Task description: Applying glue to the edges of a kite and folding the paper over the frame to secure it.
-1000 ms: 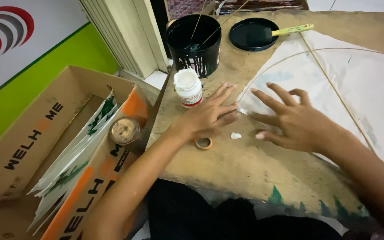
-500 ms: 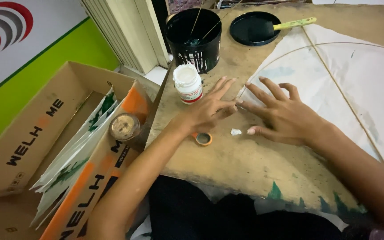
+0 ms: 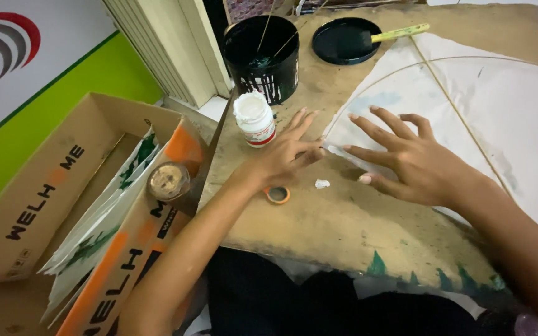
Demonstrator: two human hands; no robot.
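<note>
Bottle (image 3: 254, 118) left of hands, bucket (image 3: 261, 55) behind, perhaps touching

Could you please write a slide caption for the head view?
Both hands, left and right, press a white kite's corner flat beside a glue bottle.

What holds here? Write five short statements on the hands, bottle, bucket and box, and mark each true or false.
1. Both hands press on the white sheet's corner. True: the left hand and right hand lie flat at the white sheet edge.
2. The white bottle lies tipped over. False: it stands upright.
3. The black bucket stands behind the bottle. True.
4. The brush rests in the bucket. False: it lies across the black lid.
5. The cardboard box is to the right. False: it is left.
</note>
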